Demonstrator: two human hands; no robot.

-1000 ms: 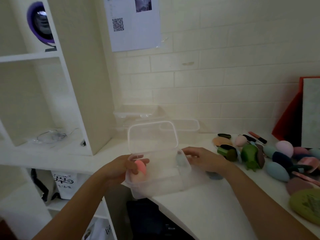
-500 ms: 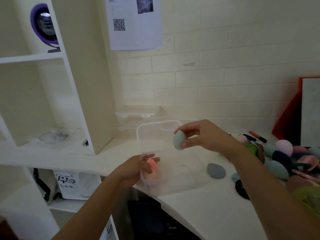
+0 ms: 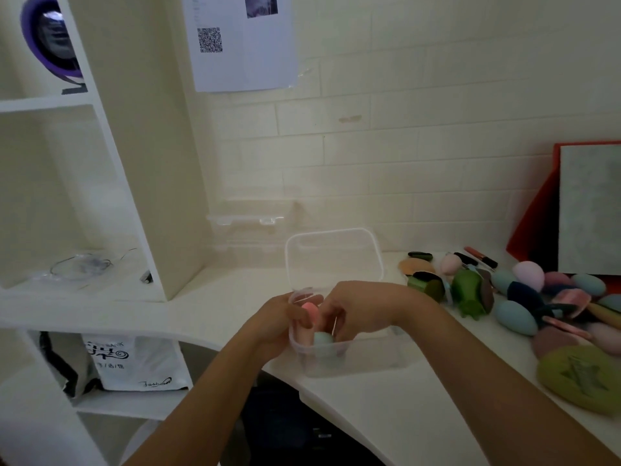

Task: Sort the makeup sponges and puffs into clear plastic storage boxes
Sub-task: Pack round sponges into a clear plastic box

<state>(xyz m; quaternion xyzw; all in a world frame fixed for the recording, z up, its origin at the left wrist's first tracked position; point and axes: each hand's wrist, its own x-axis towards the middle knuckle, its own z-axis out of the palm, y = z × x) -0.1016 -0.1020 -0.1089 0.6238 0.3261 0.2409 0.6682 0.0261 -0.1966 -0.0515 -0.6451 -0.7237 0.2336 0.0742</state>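
A clear plastic box (image 3: 363, 359) sits at the desk's front edge with its hinged lid (image 3: 332, 257) standing open behind it. My left hand (image 3: 274, 326) grips the box's left wall, thumb over the rim beside a pink sponge (image 3: 311, 313) that stands inside. My right hand (image 3: 359, 306) reaches down into the box, fingers curled on a teal sponge (image 3: 322, 339) resting next to the pink one. A heap of loose sponges and puffs (image 3: 517, 297) in blue, pink and green lies on the desk to the right.
More clear boxes (image 3: 248, 220) stand against the tiled wall behind. A large green puff (image 3: 581, 381) lies near the right front edge. A white shelf unit (image 3: 141, 163) rises at the left; a red-backed board (image 3: 537, 230) leans at the right.
My right hand carried the teal sponge from above the box down into it, beside the pink sponge. My left hand stayed on the box's left wall.
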